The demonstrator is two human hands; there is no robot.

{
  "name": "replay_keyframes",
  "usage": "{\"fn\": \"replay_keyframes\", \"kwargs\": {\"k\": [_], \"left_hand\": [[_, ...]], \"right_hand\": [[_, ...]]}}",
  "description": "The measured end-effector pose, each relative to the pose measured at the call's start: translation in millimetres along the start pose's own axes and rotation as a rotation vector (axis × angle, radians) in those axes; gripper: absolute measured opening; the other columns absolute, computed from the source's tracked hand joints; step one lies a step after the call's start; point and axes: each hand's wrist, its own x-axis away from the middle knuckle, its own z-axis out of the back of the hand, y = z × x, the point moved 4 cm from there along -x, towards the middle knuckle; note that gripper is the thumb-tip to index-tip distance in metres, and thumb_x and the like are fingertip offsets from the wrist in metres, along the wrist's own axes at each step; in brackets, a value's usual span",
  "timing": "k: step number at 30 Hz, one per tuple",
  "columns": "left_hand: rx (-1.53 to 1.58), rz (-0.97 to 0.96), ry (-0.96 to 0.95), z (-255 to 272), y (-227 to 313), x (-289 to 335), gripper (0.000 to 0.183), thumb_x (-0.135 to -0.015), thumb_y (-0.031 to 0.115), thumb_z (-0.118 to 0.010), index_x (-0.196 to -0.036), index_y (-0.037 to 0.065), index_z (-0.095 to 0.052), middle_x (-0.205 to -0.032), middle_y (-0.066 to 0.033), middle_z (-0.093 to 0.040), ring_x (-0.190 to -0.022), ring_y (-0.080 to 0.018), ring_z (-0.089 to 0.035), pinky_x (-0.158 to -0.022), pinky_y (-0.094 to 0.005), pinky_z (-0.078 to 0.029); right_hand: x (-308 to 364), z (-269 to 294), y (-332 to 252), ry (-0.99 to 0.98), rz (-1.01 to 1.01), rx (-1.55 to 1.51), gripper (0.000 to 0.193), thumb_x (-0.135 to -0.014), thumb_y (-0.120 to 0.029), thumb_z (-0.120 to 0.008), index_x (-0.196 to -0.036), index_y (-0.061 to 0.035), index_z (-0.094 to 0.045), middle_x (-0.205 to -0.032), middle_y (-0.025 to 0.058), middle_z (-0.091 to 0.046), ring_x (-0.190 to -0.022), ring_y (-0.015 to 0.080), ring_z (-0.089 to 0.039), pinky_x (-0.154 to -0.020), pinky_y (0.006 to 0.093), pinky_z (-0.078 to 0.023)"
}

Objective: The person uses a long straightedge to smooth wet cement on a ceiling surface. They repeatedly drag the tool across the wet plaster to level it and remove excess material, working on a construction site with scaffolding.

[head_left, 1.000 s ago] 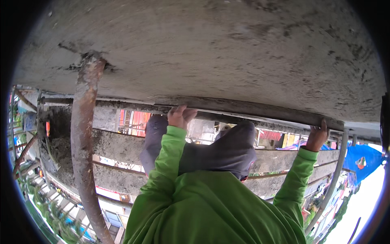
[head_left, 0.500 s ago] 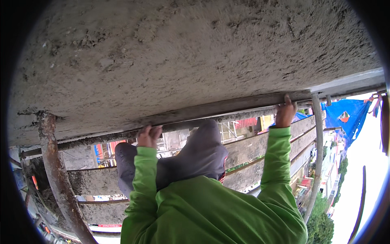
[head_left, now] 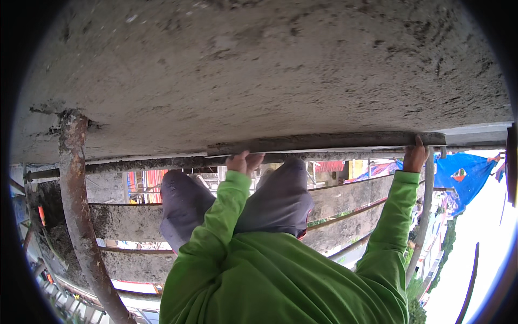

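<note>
Long board (head_left: 329,142) lay against rough grey surface (head_left: 243,75), beyond knees (head_left: 283,191). Right hand (head_left: 416,156) grasped right end, finger over face; left hand (head_left: 240,162) curled at near edge by left end, firmness couldn't be told. Probably stiff, fairly light, gritty; ends seemed best holds.

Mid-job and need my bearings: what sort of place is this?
Likely an outdoor building site, seemingly up on scaffolding: spaced, stained planks, a rough pole meeting a cement-like surface, and a blue tarp.
</note>
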Motion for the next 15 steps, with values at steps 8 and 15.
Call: {"fn": "replay_keyframes", "kwargs": {"k": [8,15], "left_hand": [[-0.109,-0.277,0.015,23,142,67,0.015,-0.076,0.002,-0.047,-0.085,-0.009,-0.043,-0.072,-0.0209,-0.054,-0.067,-0.0336,-0.061,-0.063,-0.0435,-0.055],[-0.284,-0.592,0.038,19,238,133,0.021,-0.076,0.008,-0.051,-0.086,-0.009,-0.044,-0.077,-0.0152,-0.051,-0.062,-0.0276,-0.06,-0.058,-0.037,-0.056]], "right_hand": [[94,-65,-49,-0.06,0.612,0.848,0.04,-0.065,-0.007,-0.064,-0.102,0.0039,-0.053,-0.089,0.0176,-0.058,-0.078,0.0276,-0.056,-0.08,0.035,-0.039],[132,-95,-37,-0.124,0.609,0.792,0.045,-0.055,0.0,-0.067,-0.098,0.0052,-0.056,-0.068,0.0129,-0.059,-0.072,0.0275,-0.054,-0.076,0.035,-0.042]]}}
